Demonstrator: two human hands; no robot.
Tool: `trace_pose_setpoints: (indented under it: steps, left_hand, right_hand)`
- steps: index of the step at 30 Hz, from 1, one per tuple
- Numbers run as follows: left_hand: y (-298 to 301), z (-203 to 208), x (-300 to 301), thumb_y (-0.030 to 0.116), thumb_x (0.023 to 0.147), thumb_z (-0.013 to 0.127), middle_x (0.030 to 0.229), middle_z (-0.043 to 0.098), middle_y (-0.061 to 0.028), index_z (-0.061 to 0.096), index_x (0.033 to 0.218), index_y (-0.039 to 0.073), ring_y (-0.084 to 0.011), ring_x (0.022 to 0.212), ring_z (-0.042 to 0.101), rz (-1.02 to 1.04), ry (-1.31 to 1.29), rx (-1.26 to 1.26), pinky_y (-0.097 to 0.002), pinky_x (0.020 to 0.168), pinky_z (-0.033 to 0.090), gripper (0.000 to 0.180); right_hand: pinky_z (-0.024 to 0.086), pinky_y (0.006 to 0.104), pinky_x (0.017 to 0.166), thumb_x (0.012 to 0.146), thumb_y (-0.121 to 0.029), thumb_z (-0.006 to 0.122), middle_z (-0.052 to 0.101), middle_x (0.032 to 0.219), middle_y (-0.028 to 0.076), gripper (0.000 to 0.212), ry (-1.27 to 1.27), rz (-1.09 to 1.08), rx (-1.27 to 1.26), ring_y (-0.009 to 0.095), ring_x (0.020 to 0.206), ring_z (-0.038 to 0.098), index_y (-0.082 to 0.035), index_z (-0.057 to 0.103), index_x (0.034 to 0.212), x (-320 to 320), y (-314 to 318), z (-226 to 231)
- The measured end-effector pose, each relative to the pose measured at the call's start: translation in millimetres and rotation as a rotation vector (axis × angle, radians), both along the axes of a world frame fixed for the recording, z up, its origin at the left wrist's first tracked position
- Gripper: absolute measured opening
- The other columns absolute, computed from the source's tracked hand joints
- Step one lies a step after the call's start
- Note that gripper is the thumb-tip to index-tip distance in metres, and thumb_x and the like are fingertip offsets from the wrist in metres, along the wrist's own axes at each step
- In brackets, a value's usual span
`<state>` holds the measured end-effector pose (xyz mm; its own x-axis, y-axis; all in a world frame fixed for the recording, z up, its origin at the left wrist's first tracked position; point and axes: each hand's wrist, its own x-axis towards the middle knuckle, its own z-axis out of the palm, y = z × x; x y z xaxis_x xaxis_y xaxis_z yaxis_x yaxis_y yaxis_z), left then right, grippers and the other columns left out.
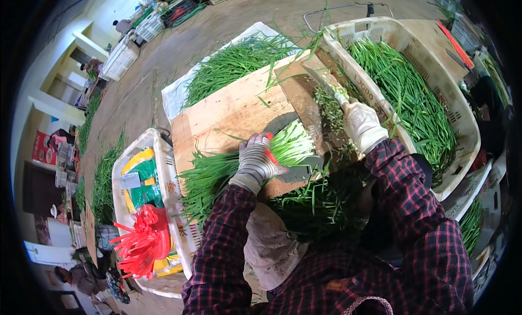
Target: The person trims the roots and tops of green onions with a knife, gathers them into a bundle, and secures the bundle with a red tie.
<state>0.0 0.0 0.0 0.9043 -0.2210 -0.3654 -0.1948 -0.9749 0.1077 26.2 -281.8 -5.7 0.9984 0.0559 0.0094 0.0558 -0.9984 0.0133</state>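
Well, our left hand is wrapped over the bundle, which lies on the board with its pale ends to the right. Our right hand grips the knife, blade pointing away above the trimmings. If our hold slackens, stems could slide out of line; a careless inward swing might nick our left hand. Farther right, the crate stands close enough for an elbow to knock.

Red-and-black checked shirt, long sleeves. Left hand in pale, dark-striped glove; right hand in off-white glove. Braided cord at shirt front. Stained greyish-beige cloth below waist.
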Motion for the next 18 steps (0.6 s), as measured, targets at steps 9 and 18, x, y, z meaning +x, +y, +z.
trace_pose_setpoints:
  steps: [9, 18]
  left_hand:
    - [11, -28, -11, 0.047, 0.052, 0.086, 0.138, 0.044, -0.0136, 0.042, 0.135, 0.006, -0.0284, 0.131, 0.038, 0.062, -0.064, -0.158, -0.0517, 0.110, 0.025, 0.103]
    - [33, -97, -10, 0.040, 0.052, 0.082, 0.130, 0.052, -0.0181, 0.038, 0.137, 0.006, -0.0328, 0.121, 0.049, 0.130, -0.223, -0.470, -0.0424, 0.103, 0.037, 0.102]
  right_hand:
    - [0.047, 0.0397, 0.090, 0.073, -0.021, 0.071, 0.067, 0.107, 0.011, 0.030, -0.365, 0.588, 0.459, 0.030, 0.102, 0.061, -0.008, 0.068, 0.100, -19, 140, -8]
    - [0.048, 0.0384, 0.069, 0.065, -0.015, 0.063, 0.059, 0.072, 0.006, 0.010, -0.368, 0.854, 0.478, 0.025, 0.081, 0.060, -0.006, 0.060, 0.066, -32, 171, -19]
